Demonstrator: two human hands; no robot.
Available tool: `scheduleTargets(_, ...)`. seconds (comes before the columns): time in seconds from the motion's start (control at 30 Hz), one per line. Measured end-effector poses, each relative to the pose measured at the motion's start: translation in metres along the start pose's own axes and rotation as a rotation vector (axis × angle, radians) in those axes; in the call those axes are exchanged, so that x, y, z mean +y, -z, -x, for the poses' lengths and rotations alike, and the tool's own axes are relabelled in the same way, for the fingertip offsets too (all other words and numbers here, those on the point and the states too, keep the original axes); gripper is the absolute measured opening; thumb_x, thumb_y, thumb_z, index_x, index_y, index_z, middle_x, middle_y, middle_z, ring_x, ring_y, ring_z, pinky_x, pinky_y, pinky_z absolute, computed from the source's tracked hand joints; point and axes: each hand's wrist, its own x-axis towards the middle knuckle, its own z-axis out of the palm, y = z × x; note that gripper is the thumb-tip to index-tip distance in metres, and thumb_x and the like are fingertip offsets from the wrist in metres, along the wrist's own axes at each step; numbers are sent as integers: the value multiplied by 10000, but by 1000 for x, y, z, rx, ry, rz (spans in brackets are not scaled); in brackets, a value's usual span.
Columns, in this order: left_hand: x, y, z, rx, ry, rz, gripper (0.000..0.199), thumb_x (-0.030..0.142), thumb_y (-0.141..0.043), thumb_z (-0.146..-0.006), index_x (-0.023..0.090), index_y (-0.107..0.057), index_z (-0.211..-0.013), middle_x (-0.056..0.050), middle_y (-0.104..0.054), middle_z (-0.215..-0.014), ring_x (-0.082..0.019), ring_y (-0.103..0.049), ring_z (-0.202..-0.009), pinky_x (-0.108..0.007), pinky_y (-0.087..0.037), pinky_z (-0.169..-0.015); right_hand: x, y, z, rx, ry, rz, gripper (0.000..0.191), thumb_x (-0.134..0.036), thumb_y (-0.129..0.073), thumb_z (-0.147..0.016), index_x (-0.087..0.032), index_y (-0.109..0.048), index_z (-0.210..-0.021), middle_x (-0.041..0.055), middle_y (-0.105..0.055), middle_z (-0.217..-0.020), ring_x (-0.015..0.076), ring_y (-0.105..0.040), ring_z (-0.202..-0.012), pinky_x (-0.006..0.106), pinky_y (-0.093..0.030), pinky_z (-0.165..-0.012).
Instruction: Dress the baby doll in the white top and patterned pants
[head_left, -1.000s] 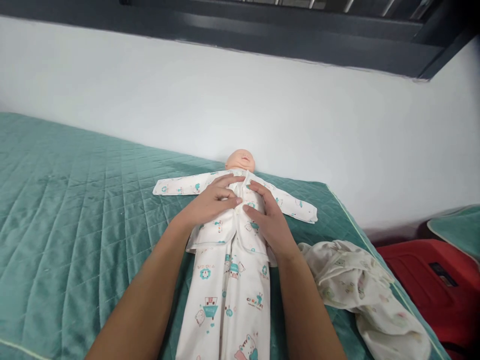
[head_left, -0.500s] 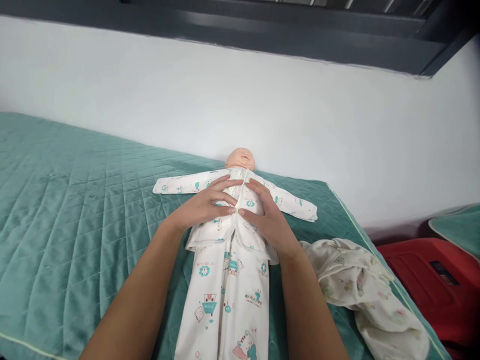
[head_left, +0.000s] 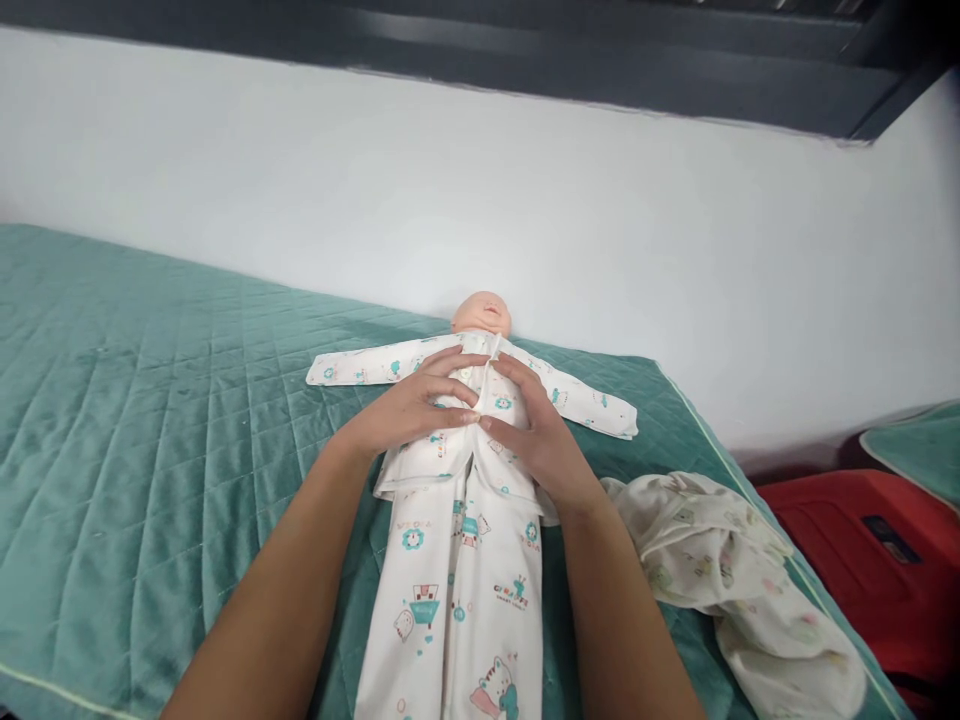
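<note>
A doll with a bald pink head (head_left: 481,313) lies on its back, wearing a white printed shirt (head_left: 427,465) and matching trousers (head_left: 491,590). Its sleeves stretch out to both sides. My left hand (head_left: 420,402) lies over the left of the chest, with thumb and fingertips on the shirt's front edge. From the right, my right hand (head_left: 536,425) pinches the other front edge. Both thumbs meet at the middle of the shirt front, where the edges come together. Below that point the shirt parts in a narrow V.
The doll rests on a green quilted cover (head_left: 187,430) against a white wall (head_left: 300,180). A crumpled pale printed cloth (head_left: 720,560) lies right of my right forearm. Beyond the edge is a red plastic object (head_left: 862,560). A dark frame (head_left: 450,45) runs along the top.
The view has shifted very slightly. Both hands keep nearly the same place on the shirt front.
</note>
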Motion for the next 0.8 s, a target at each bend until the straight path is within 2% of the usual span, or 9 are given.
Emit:
scheduleTargets(0.33, -1, 4, 2, -42, -29, 61, 252, 410, -605, -917, 329, -718, -1127, 59, -367, -1585, -227, -111, -1537, -462, -178, -1246, 1, 1, 0, -9, 15, -13, 573, -376, -708, -840, -364, -492, -1371, 3, -373, -1567, 230, -283, -1481, 470, -234, -1233)
scheduleTargets(0.53, 0, 4, 2, -37, -34, 49, 244, 416, -611, -913, 323, -721, -1111, 53, -378, -1580, -227, -115, -1537, -468, -177, -1246, 0, 5, 0, -40, 2, -25, 531, -393, -696, -854, -380, -516, -1354, -24, -350, -1583, 220, -269, -1488, 463, -225, -1239)
scheduleTargets(0.8, 3, 4, 1, -40, -46, 23, 249, 434, -607, -914, 315, -724, -1098, 47, -378, -1580, -235, -121, -1535, -463, -184, -1244, -1, 2, -1, -20, -25, -14, 504, -409, -701, -847, -372, -545, -1325, -13, -359, -1576, 225, -285, -1480, 471, -243, -1227)
